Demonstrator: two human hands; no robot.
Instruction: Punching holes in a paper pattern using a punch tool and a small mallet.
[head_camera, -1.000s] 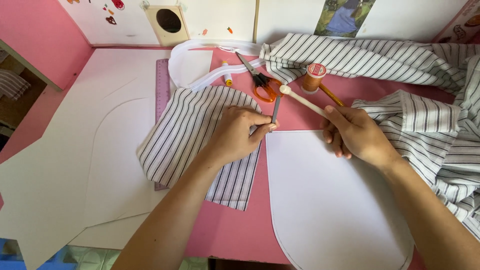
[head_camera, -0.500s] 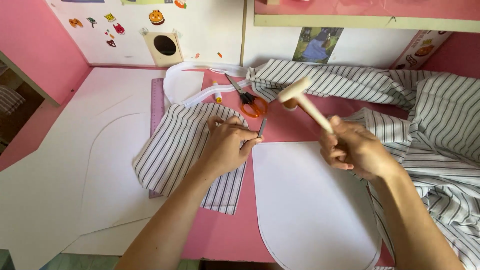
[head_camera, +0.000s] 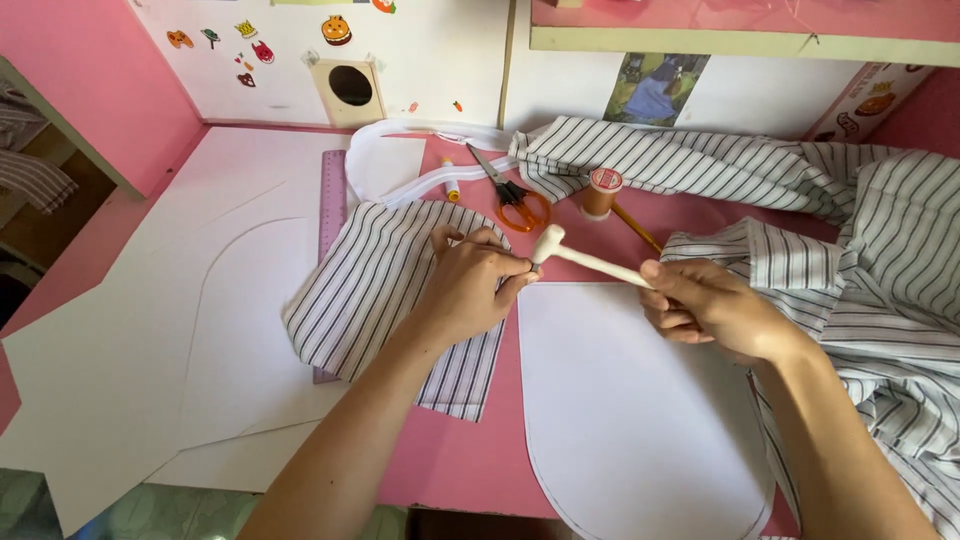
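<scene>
The small white mallet (head_camera: 590, 262) lies near the middle of the pink surface (head_camera: 560, 225), its handle gripped by the right hand (head_camera: 705, 305), its head touching the left hand's (head_camera: 470, 285) fingers (head_camera: 510, 268), which pinch something hidden at the striped fabric piece's (head_camera: 390, 290) edge, beside orange scissors (head_camera: 515, 200).

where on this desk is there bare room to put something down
The big white paper sheet left of the striped fabric piece is bare, and so is the rounded white pattern below both hands. It is crowded at the back: scissors, thread spool, white strap and heaped striped cloth on the right.
</scene>
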